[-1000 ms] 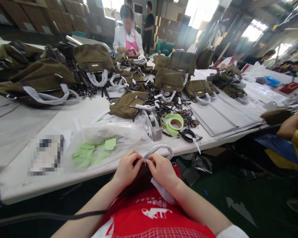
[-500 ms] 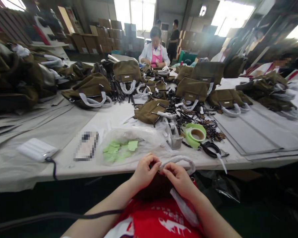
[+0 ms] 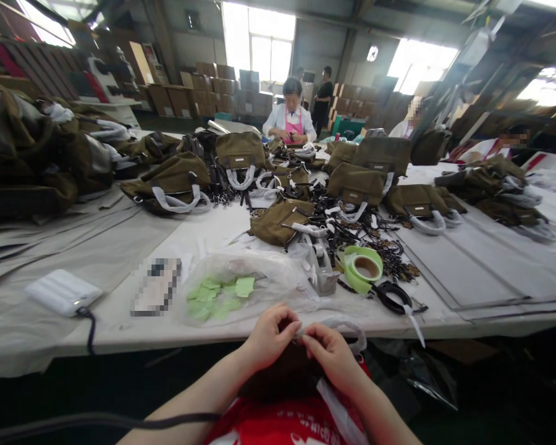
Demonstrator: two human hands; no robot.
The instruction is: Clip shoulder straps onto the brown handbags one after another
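My left hand (image 3: pixel 272 337) is closed in a pinch at the table's front edge. Facing it, my right hand (image 3: pixel 330 351) pinches too, the fingertips of both nearly touching. A small whitish bit shows between them, too small to make out. Below the hands, a dark brown bag (image 3: pixel 278 378) rests against my lap, mostly hidden by my arms. Its handle (image 3: pixel 360 339), wrapped in pale plastic, arches out behind my right hand. Another strip of pale wrapping (image 3: pixel 338 405) hangs under my right wrist, over the red apron (image 3: pixel 282 426).
Ahead lies a clear plastic bag of green slips (image 3: pixel 220 296), beside a tape dispenser (image 3: pixel 323 272) and a green tape roll (image 3: pixel 362 269). A phone (image 3: pixel 157 287) and a white power bank-like box (image 3: pixel 63 292) lie left. Olive bags (image 3: pixel 282 221) and black straps cover the table; a co-worker (image 3: pixel 291 117) sits opposite.
The view has tilted up slightly, so the table sits lower in the picture. Both hands keep the same pinch, and the wrapped handle behind them has dropped lower.
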